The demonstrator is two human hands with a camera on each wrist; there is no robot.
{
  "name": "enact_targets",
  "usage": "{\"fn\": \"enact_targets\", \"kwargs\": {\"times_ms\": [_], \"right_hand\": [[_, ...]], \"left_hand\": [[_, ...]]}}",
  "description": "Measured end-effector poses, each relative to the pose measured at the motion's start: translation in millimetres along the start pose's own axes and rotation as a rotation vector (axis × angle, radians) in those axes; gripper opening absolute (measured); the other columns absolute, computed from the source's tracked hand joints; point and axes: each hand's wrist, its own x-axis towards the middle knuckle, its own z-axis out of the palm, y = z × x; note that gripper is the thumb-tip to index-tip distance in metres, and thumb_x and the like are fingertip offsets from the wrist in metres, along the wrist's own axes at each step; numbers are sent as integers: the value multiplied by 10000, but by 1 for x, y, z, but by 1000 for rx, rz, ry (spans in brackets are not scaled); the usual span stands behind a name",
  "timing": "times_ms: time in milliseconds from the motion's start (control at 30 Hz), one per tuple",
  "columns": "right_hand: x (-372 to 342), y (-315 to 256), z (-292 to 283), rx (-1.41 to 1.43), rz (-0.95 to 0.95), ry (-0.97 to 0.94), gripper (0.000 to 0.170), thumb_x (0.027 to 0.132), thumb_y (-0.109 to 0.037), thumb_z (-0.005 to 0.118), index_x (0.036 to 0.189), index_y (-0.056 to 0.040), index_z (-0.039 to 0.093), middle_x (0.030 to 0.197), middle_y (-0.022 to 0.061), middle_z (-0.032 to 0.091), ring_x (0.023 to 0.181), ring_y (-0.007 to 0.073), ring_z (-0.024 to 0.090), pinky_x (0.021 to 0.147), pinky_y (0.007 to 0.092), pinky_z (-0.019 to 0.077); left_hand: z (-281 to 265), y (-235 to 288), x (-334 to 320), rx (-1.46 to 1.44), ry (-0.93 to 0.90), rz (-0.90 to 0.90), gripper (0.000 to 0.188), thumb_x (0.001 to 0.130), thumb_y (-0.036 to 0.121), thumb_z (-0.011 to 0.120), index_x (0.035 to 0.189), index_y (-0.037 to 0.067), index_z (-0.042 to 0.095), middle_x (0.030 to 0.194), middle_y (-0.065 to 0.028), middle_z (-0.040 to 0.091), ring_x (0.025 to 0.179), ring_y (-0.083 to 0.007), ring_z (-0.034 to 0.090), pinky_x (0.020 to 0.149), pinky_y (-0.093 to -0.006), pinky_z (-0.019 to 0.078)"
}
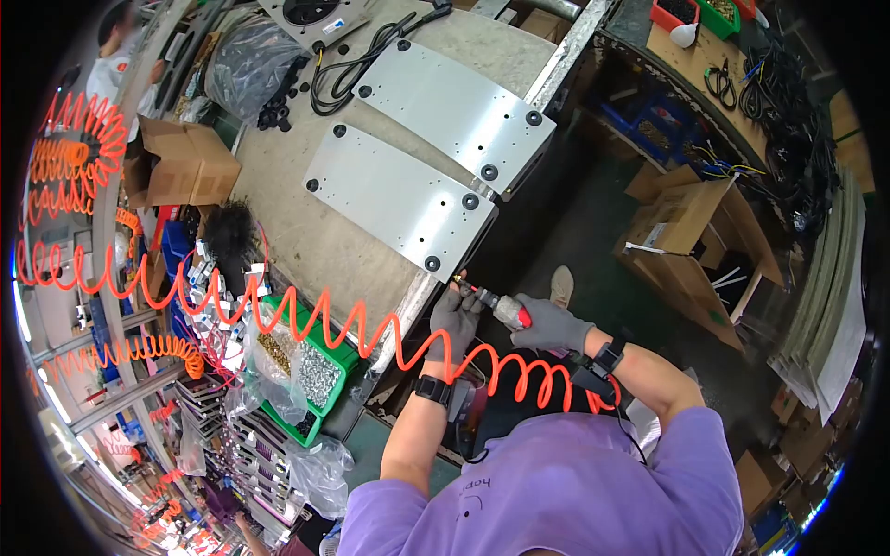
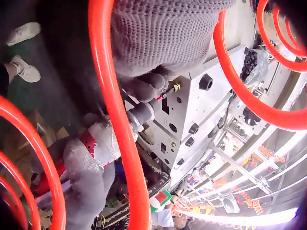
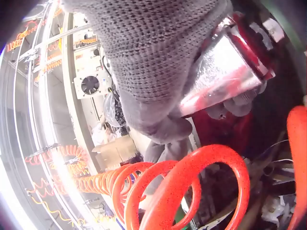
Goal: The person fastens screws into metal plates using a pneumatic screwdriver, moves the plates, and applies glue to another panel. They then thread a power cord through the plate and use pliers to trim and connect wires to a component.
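My gloved right hand grips a silver and red power screwdriver by its body. In the left wrist view a brass-coloured screw sits at the end of its bit, close to the cut-out side of a metal case. My gloved left hand has its fingers curled at the screwdriver's front end, by the bit. Ahead lies the nearer metal case, bottom up with black rubber feet; a second case lies beyond it. The right wrist view shows the screwdriver's shiny body in my palm.
An orange-red coiled hose stretches across my forearms. Left of me stand green bins of small hardware. A black cable and a plastic bag lie on the bench. An open carton stands to the right.
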Motion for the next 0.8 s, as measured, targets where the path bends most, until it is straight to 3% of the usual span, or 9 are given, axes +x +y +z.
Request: {"fn": "enact_targets", "kwargs": {"times_ms": [67,300,433,567,600,633,700,767,800], "right_hand": [[-1,-5,-2,-20,29,-6,466,635,-303,617,970,-24,453,829,205,580,805,356,572,718,398,439],[-1,-18,-4,-67,48,-2,479,635,-320,594,988,-34,443,836,206,584,808,369,570,717,410,438],[-9,-18,-4,-70,33,-31,497,654,-333,596,1009,-30,427,844,214,581,804,373,569,716,417,436],[-20,-47,1,-91,-49,-182,536,675,-365,600,1042,-23,413,862,229,574,816,373,571,712,413,439],[-13,-51,10,-6,-74,-220,575,672,-401,611,1053,-21,408,880,230,571,820,370,572,709,407,438],[0,-57,20,-35,-102,-211,586,670,-415,615,1048,-20,405,896,232,569,824,372,571,712,408,436],[28,-85,36,-6,-126,-217,669,654,-449,625,1100,-12,385,956,245,554,877,366,559,746,398,431],[57,-111,51,-34,-134,-120,679,687,-406,619,1173,-3,367,1045,237,529,969,315,540,822,371,420],[81,-103,64,197,-280,-151,649,718,-355,607,1202,-4,355,1075,213,522,1004,282,524,853,353,410]], "left_hand": [[-12,1,1,-25,-84,-11,238,908,130,384,1087,-4,464,703,-18,456,585,-115,395,595,-248,375],[-38,11,-15,-32,48,-49,218,896,111,410,1064,-12,472,716,-42,460,591,-123,408,585,-257,382],[-61,19,-38,205,185,-125,204,879,129,443,1010,-16,505,693,-30,473,571,-114,402,559,-262,385],[-105,20,-84,351,82,-232,259,872,173,476,1065,2,504,785,-51,548,705,-151,543,623,-286,470],[-125,7,-87,350,102,-243,299,865,196,498,1102,15,498,894,-70,582,765,-154,575,654,-287,492],[-156,-5,-82,220,-42,-323,309,862,205,506,1117,31,502,972,-70,581,814,-153,574,669,-303,498],[-111,-11,-110,230,91,-307,294,875,174,486,1118,8,497,987,-99,578,876,-187,576,769,-313,503],[-111,-20,-113,307,-34,-212,300,880,187,481,1132,24,488,1017,-104,564,900,-206,569,785,-337,496],[-128,-26,-103,357,-120,-269,297,882,189,481,1144,50,485,995,-77,568,865,-189,571,774,-326,485]]}}
